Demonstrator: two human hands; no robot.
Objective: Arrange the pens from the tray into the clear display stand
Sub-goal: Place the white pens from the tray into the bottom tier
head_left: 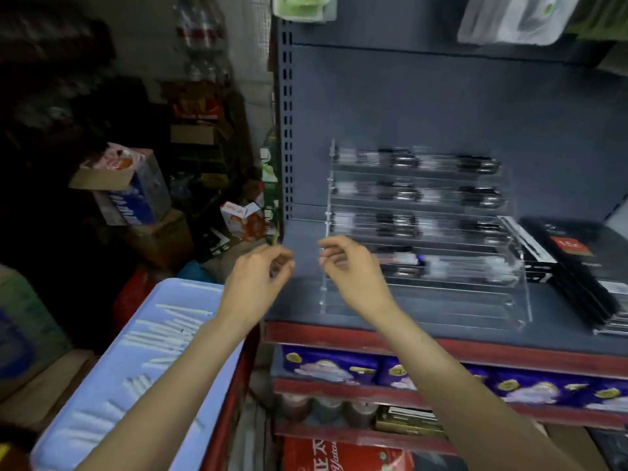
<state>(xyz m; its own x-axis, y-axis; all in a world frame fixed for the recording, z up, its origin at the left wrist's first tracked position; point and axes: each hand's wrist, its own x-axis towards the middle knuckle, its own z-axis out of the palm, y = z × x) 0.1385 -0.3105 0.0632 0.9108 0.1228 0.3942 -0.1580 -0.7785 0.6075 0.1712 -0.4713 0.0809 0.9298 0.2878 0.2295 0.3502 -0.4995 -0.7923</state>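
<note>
Both hands are raised in front of the grey shelf, just left of the clear display stand. The left hand is seen with fingers curled toward the thumb, and a thin yellowish sliver shows above its fingertips; whether this is a pen being pinched or something behind the hand cannot be told through the blur. The right hand is likewise loosely curled, its fingertips turned toward the left hand, and nothing can be made out in it. The stand is stepped in tiers, so that each row is shown above the one in front; the upper tiers are already filled with pens laid lengthwise, while the lowest front tiers appear bare. The blue tray is set at the lower left, beside the shelf edge and within easy reach, with many pale pens lying loose across it. From this it is judged that the task is well along but unfinished, with the front tiers presumably to be filled next.
</note>
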